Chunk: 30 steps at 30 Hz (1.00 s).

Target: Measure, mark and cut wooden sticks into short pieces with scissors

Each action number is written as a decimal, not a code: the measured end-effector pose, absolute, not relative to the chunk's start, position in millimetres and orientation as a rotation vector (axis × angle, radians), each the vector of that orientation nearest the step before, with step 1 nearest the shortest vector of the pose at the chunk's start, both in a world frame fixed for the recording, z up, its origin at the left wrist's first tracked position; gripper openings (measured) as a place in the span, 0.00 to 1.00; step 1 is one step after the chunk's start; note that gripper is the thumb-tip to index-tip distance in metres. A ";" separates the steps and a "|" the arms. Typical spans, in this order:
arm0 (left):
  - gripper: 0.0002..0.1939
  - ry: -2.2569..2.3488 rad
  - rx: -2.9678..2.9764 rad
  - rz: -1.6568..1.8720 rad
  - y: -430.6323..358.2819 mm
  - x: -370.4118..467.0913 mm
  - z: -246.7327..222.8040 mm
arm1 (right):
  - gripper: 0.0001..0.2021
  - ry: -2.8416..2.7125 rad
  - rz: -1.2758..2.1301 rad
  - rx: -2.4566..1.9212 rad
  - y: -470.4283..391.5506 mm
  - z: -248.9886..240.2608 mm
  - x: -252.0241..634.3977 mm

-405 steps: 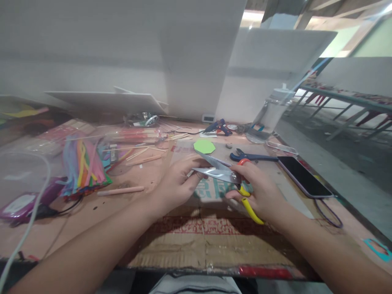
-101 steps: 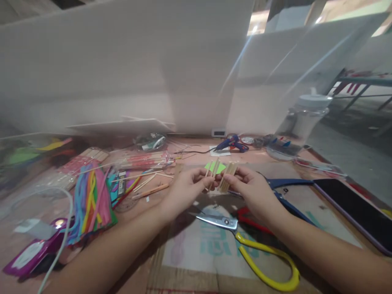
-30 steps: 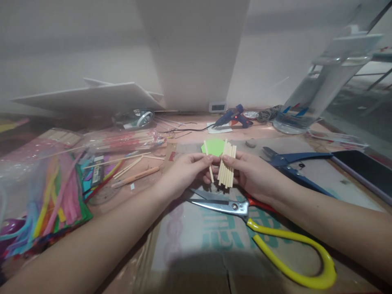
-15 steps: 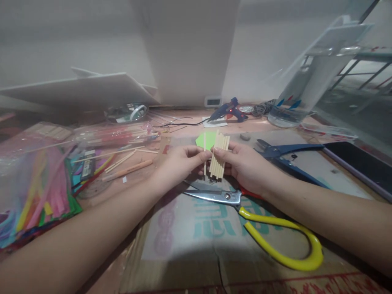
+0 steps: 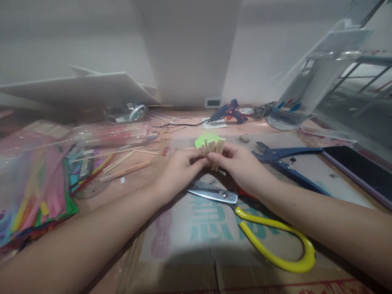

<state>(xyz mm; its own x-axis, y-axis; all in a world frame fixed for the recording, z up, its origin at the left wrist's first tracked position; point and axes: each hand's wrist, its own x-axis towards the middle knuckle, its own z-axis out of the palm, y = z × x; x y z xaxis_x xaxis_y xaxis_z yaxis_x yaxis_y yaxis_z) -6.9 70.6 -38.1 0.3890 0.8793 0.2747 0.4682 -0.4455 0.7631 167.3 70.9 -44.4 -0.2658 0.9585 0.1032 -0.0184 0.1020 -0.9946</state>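
Several short wooden sticks (image 5: 217,149) are bunched between my two hands, their upper ends fanned and uneven. My left hand (image 5: 186,165) pinches the left side of the bunch with thumb and fingers. My right hand (image 5: 237,161) is closed round the right side, its thumb across the front of the sticks. Just behind them lies a bright green paper piece (image 5: 202,140), partly covered. Below the hands, scissors with yellow handles (image 5: 275,222) rest on the cardboard (image 5: 180,245), blades pointing left.
Blue pliers (image 5: 286,153) and a phone (image 5: 358,169) lie to the right. A glue gun (image 5: 228,111) and a clear container (image 5: 288,110) stand at the back. On the left are colourful strips (image 5: 45,183), loose sticks (image 5: 119,160) and a wooden-handled tool (image 5: 127,170).
The single stick at my left hand has joined the bunch. The sticks are now tilted and lower, and both hands have come closer together.
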 end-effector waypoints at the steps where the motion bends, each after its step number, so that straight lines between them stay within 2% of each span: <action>1: 0.11 1.161 2.073 0.899 71.1 -6.8 -39.1 | 0.07 -1.466 1.311 -0.998 70.9 -44.3 167.4; 5: 0.11 1.192 2.126 0.859 72.5 -6.6 -39.9 | 0.06 -1.511 1.275 -1.045 69.9 -43.6 166.9; 17: 0.08 1.257 2.216 0.825 75.7 -9.9 -41.8 | 0.11 -1.410 1.384 -1.034 72.1 -45.6 166.3; 19: 0.12 1.358 2.268 0.865 75.9 -12.5 -41.2 | 0.13 -1.397 1.410 -1.044 73.7 -46.1 166.8; 21: 0.22 1.412 2.294 1.012 74.8 -15.3 -39.3 | 0.13 -1.388 1.383 -1.068 75.3 -46.3 167.4; 23: 0.26 1.315 2.371 1.158 72.8 -17.5 -37.1 | 0.13 -1.384 1.374 -1.062 76.7 -46.2 167.8; 26: 0.25 1.130 2.530 1.166 70.0 -18.7 -37.2 | 0.10 -1.438 1.368 -1.047 77.9 -45.8 168.3; 30: 0.22 1.132 2.523 1.145 69.5 -18.2 -43.0 | 0.08 -1.545 1.306 -1.097 79.1 -46.1 168.8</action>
